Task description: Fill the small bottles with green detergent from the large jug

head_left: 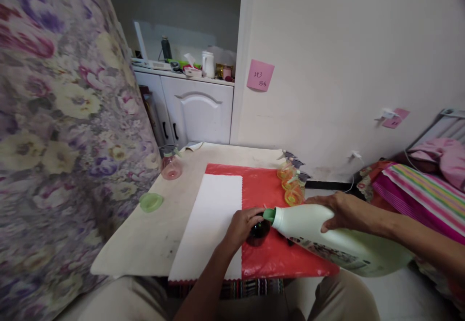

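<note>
Holds one large jug (308, 229) in the right hand (339, 210), with grip closed on the upper side: smooth pale-green plastic, bulky, with a printed label, tilted down toward the left. Points one green spout (269, 214) at the top of one dark bottle (258, 235), round and glossy; cannot tell contact from a gap there. Steadies that bottle with the left hand (241, 225), with grip closed about its upper part. Has the bottle over one red sheet (261, 183), shiny and wrinkled, just beside one white sheet (210, 229), matte, oblong and scallop-edged. Shows beneath both one cream-covered worktop (145, 243), lightly stained. Shows at least three yellow spray bottles (293, 196), see-through and round-bellied, overlapping at the far right; also one rounded pink spray bottle (171, 167) and one translucent green cup (150, 203) at the left.
</note>
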### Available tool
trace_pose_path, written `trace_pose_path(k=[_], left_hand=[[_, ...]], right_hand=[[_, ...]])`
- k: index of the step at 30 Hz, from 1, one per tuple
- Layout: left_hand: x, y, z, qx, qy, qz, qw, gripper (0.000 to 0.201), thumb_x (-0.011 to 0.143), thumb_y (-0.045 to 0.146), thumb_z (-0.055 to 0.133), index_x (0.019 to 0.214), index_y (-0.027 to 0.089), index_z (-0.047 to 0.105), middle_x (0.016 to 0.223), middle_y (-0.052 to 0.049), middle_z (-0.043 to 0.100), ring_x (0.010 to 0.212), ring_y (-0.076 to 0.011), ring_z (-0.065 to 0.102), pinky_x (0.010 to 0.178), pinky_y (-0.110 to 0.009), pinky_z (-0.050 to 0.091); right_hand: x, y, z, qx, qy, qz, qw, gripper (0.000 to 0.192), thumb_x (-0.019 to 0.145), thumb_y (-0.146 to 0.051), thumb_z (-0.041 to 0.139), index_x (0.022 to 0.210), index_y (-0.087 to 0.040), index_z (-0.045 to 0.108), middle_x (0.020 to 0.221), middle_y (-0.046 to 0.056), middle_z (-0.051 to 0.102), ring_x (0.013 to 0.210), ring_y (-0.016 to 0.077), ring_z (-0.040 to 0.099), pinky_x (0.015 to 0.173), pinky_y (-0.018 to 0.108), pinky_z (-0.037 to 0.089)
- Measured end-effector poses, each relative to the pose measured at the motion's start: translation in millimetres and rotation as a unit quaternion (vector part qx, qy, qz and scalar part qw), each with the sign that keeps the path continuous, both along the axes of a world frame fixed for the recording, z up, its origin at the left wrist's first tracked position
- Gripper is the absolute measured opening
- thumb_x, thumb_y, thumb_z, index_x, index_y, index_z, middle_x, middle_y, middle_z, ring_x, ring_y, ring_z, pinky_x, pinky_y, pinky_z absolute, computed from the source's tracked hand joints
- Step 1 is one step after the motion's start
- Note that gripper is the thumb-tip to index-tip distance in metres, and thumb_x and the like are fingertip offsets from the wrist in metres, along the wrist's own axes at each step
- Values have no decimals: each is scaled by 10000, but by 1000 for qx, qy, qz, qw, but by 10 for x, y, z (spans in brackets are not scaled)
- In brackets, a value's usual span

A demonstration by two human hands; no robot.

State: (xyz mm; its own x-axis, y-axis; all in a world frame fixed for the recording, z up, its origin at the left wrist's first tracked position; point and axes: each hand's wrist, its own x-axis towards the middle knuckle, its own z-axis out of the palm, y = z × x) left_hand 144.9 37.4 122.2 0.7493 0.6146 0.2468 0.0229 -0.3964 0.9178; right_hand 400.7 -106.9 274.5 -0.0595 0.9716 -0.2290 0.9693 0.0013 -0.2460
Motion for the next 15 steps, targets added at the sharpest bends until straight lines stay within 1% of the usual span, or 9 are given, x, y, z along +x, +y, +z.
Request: trace_pose_path(k=[8,15], left_hand=[[-3,-11,-9,-16,-2,2,1000,316,839,285,514,1103,260,686,1126,16,709,1019,-190,639,917,-267,455],[1,-3,-22,-23,-13,-3,1000,316,827,264,535,1104,261,687,1117,18,713,1006,-189,642,907,-260,453]], right_hand=[[6,1,1,-9,-8,-1,1000,619,696,-428,715,1284,-352,536,989,20,729,888,277,681,706,276,485],[-22,9,36,-8,-22,1,1000,615,690,-386,723,1276,-358,542,998,25,729,909,289,676,735,292,481]])
